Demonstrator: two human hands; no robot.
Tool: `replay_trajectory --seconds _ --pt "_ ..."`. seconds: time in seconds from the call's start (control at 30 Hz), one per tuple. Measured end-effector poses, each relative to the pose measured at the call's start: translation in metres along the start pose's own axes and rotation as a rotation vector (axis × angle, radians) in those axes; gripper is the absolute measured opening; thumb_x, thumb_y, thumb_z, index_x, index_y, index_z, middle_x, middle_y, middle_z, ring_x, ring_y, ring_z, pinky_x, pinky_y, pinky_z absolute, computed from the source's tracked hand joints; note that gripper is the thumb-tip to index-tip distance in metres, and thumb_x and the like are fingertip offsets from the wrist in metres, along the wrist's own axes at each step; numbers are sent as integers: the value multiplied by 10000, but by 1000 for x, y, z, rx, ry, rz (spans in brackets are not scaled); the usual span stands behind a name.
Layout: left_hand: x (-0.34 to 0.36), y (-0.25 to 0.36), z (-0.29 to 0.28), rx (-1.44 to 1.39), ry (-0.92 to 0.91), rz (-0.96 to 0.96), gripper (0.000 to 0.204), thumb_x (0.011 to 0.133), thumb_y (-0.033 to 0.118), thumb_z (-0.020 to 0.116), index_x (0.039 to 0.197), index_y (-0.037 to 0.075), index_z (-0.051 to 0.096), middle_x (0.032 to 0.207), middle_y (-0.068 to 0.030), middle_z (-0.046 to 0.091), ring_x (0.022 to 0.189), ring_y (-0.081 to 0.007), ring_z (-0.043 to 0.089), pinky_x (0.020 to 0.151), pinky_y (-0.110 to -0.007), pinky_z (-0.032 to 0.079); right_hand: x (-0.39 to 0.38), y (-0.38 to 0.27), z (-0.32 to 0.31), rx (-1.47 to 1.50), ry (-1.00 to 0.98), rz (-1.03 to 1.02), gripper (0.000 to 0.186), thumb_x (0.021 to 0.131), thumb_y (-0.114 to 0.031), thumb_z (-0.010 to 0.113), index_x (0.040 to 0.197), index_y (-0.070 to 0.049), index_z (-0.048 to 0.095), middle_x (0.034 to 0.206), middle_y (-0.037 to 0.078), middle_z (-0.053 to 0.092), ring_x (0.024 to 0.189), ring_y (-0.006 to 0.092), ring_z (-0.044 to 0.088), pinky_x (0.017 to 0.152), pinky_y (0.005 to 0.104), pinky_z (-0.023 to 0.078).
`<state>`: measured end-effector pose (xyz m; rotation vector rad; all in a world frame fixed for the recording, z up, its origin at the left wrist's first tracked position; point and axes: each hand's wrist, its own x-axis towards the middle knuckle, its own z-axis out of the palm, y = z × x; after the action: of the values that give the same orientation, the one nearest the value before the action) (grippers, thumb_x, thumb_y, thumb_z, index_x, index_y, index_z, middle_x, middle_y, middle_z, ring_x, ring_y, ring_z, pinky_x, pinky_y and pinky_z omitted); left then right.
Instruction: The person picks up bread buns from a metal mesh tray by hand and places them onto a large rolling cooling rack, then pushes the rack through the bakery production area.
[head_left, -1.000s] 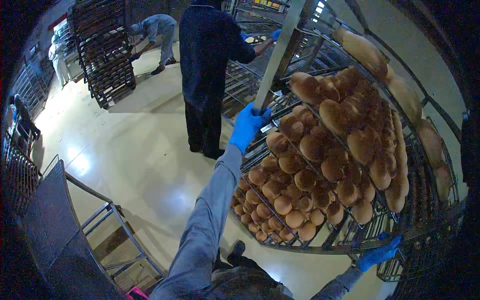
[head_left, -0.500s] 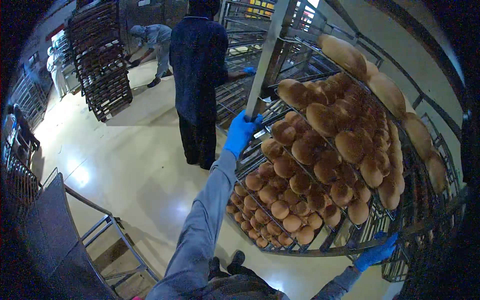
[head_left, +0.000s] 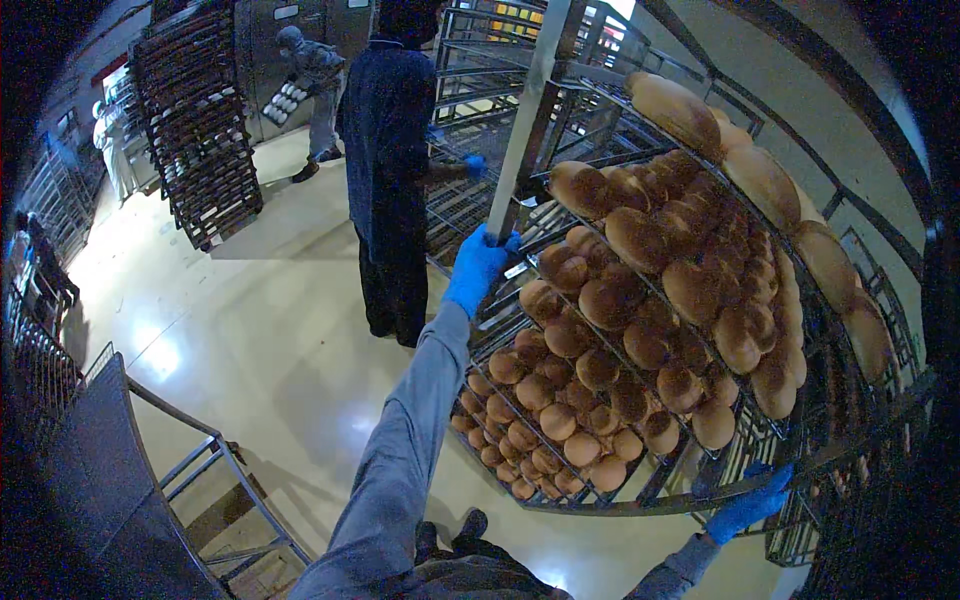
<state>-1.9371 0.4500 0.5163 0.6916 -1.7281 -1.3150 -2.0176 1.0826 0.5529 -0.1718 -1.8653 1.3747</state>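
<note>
A tall metal rack [head_left: 525, 140] stands in front of me, its tiers loaded with many brown, rounded bread loaves [head_left: 640, 240]. My left hand [head_left: 478, 268], in a blue glove, is closed around the rack's left upright. Lower right, my right hand [head_left: 748, 508], also blue-gloved, is closed on the dark metal bar [head_left: 660, 505] along the rack's near side; some of its fingers are hidden behind that bar. The loaves fill the tiers between my two hands, and neither hand touches them.
Beside my left hand stands a person in dark clothes [head_left: 390, 180], next to another wire rack [head_left: 470, 110]. Farther back, a person in grey [head_left: 318, 75] holds a tray of pale pieces [head_left: 287, 100] near a loaded rack [head_left: 195, 130]. A metal-framed stand [head_left: 120, 460] is at lower left.
The person in grey has straightened from bending and now holds up a tray of pale pieces. The dark-clothed person's gloved hand has moved lower and left. My hands keep their grip on the rack.
</note>
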Motion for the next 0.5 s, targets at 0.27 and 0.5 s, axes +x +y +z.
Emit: replay_trajectory --seconds 0.27,0.5 --pt "-6 8 1 -138 9 15 380 862 342 772 1076 43 676 841 -80 715 756 -126 633 722 -332 522 -14 -21 4 184 25 20 510 1006 -427 544 1162 52 625 873 150 667 632 225 628 594 350 533" --pt "-3 6 5 -37 15 -13 389 860 328 783 1070 19 672 836 -43 705 734 -102 597 698 -311 513 -7 -4 -2 -322 81 -455 457 1026 -402 521 989 46 605 847 158 674 646 236 626 596 377 519"
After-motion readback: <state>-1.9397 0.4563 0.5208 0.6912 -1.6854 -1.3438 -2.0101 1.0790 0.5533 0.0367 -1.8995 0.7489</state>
